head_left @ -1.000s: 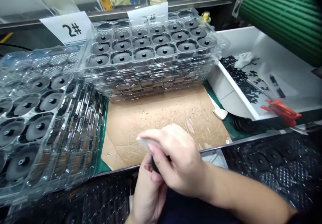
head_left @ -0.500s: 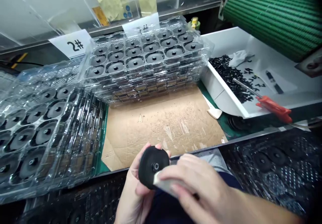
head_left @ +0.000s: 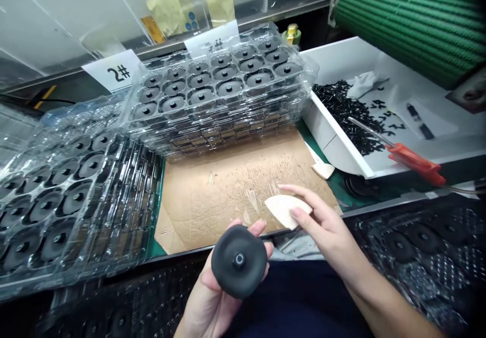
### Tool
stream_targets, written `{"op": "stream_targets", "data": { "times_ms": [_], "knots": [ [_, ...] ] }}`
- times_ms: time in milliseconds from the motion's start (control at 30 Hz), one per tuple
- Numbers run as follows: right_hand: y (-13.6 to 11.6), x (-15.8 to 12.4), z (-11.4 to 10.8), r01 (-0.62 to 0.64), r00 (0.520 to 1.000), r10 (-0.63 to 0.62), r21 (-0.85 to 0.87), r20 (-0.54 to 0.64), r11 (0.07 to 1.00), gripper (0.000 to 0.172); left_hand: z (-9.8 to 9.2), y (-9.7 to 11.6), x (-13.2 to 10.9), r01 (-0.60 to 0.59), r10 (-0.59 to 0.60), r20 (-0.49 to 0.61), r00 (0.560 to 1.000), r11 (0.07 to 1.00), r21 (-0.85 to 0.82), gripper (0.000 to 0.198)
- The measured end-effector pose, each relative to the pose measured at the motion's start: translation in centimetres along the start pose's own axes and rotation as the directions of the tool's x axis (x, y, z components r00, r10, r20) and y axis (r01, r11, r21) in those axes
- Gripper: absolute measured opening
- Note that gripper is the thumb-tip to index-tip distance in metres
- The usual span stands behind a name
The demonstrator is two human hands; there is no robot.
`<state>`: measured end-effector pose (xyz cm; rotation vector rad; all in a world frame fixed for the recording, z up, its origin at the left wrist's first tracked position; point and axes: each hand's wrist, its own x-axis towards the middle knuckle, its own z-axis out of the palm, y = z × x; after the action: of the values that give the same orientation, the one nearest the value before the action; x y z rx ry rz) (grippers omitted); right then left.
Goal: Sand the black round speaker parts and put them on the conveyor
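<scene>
My left hand [head_left: 212, 297] grips a round black disc [head_left: 238, 261] with a small hub in its middle, held face up just in front of the bench edge. My right hand [head_left: 326, 226] is up and to the right of the disc, fingers pinched on a pale wedge-shaped scraper [head_left: 286, 209] over the cardboard sheet [head_left: 228, 186]. The two hands are apart and the scraper does not touch the disc.
Stacked clear blister trays of black discs stand at the back [head_left: 220, 95] and at the left [head_left: 64, 196]. A white bin [head_left: 379, 115] with small black parts and red-handled pliers [head_left: 413, 158] sits at right. A second pale wedge [head_left: 323, 170] lies near the bin. More trays sit low right [head_left: 421, 247].
My right hand has lifted the scraper off the disc and moved right and forward. The disc, covered a second ago, now shows fully in my left hand.
</scene>
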<state>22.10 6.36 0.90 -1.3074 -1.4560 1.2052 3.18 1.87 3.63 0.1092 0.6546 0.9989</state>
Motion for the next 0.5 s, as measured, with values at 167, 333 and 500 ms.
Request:
{"op": "stream_targets", "data": {
  "times_ms": [167,333,500],
  "knots": [
    [5.2,-3.4,0.5,-0.215,0.971,0.213,0.009,0.109,0.977,0.032,-0.5,-0.1,0.4,0.042,-0.042,0.018,0.999,0.999,-0.027,0.053],
    [0.9,-2.7,-1.0,-0.028,0.995,0.014,-0.140,-0.100,0.990,0.025,-0.1,-0.3,0.7,0.056,-0.056,0.025,0.998,0.998,0.008,0.053],
    [-5.5,-0.9,-0.2,0.636,0.772,-0.605,-0.221,0.198,0.739,0.029,-0.8,-1.1,0.7,0.040,-0.038,-0.038,0.999,0.998,0.058,0.046]
  ]
}}
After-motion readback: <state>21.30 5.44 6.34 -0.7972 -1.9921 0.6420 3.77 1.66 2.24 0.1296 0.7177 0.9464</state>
